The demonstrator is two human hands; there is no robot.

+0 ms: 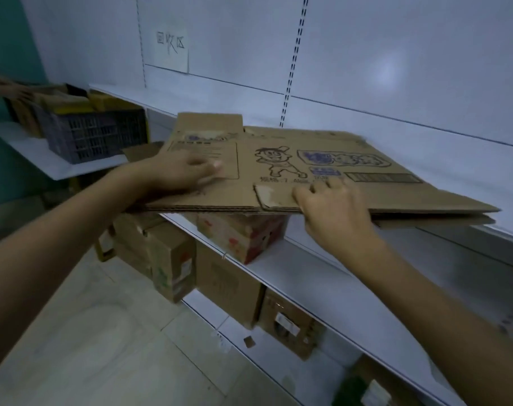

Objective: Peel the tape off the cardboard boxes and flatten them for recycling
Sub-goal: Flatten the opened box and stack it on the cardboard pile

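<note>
Cardboard stacking time, going left to right. Over on the far left a dark plastic crate (pixel 97 136) is sitting on a low side shelf with scraps of card poking out of it. Next, the left hand (pixel 179 174) is lying palm down on the flattened cardboard box (pixel 395 191), fingers stretched out and pressing the left panel, not gripping anything. The box itself is lying flat on the upper shelf (pixel 454 159), with its near edge hanging out past the shelf lip and what looks like another flat sheet peeking out underneath on the right.

Moving along past the cartoon print, the right hand (pixel 334 212) is resting on the near edge beside a small flap (pixel 272 197), fingers and thumb spread loosely on top, pressing rather than pinching as far as I can tell. Under the shelf, several unflattened boxes (pixel 228 285) are waiting on the lower shelves.

Handling-wise, I'm guessing this sheet is light but floppy along its creases, stiff between them, and slippery on that smooth shelf. I'd be taking it by the overhanging near edge with both hands well apart, thumbs on top, so it isn't folding in the middle. Corrugated edges can be scratchy, so no sliding fingers along them. I'm not seeing any tape on this one, though the blur makes it hard to be sure.
</note>
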